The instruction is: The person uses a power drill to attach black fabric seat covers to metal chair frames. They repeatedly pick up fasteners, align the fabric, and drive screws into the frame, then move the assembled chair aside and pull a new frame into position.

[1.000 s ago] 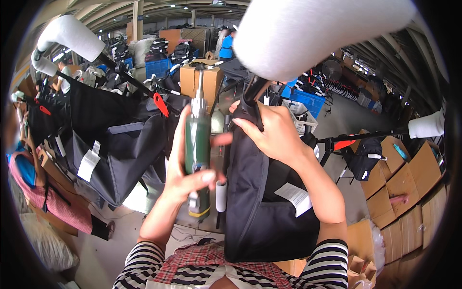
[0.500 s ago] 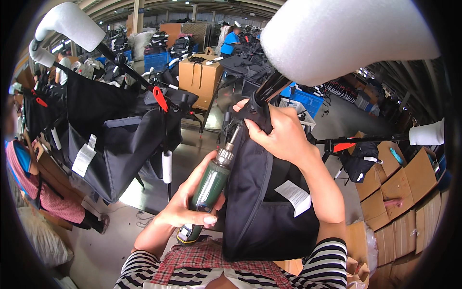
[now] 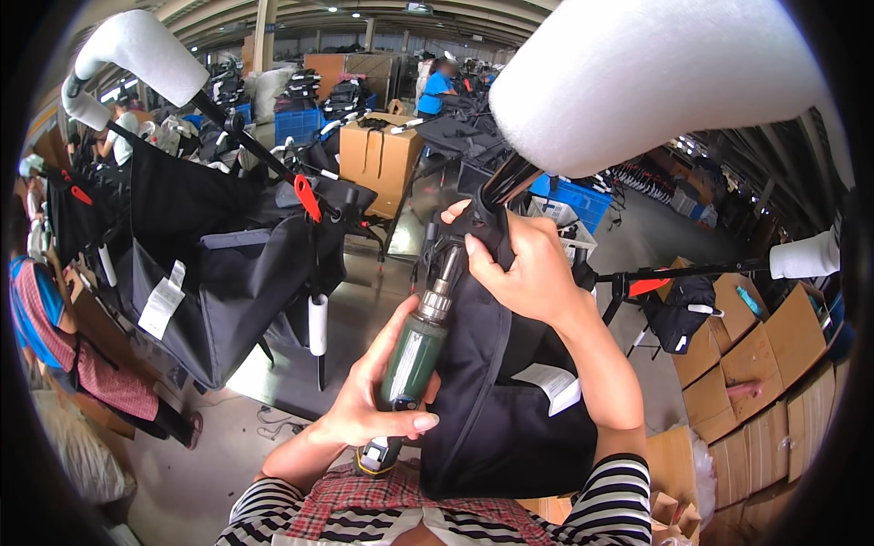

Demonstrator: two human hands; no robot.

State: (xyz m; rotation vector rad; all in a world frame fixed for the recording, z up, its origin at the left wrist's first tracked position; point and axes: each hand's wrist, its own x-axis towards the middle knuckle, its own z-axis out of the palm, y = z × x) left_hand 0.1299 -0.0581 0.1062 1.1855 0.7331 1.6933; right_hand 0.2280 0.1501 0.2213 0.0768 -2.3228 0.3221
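My left hand (image 3: 362, 402) is wrapped round a dark green power screwdriver (image 3: 417, 353), its thumb across the lower body. The tool points up, its metal tip close to a black plastic joint (image 3: 477, 223) on a folding frame; whether it touches a screw is hidden. Fingers of my right hand (image 3: 539, 271) grip that joint from the right, thumb in front. Below hangs the frame's black fabric seat (image 3: 496, 441) with a white label (image 3: 552, 386). A white foam sleeve (image 3: 637, 82) covers the frame's upper end, large in the upper right.
To the left stands a similar black frame with fabric (image 3: 218, 291) and a red lever (image 3: 308, 197). Ahead are a cardboard box (image 3: 375, 159) and a blue crate (image 3: 583, 200). Opened cartons (image 3: 765, 355) lie at right. Co-workers are at the far left and in the back.
The screwdriver and my left hand have shifted slightly right, and the tool stands a little more upright. My right hand keeps its grip on the joint.
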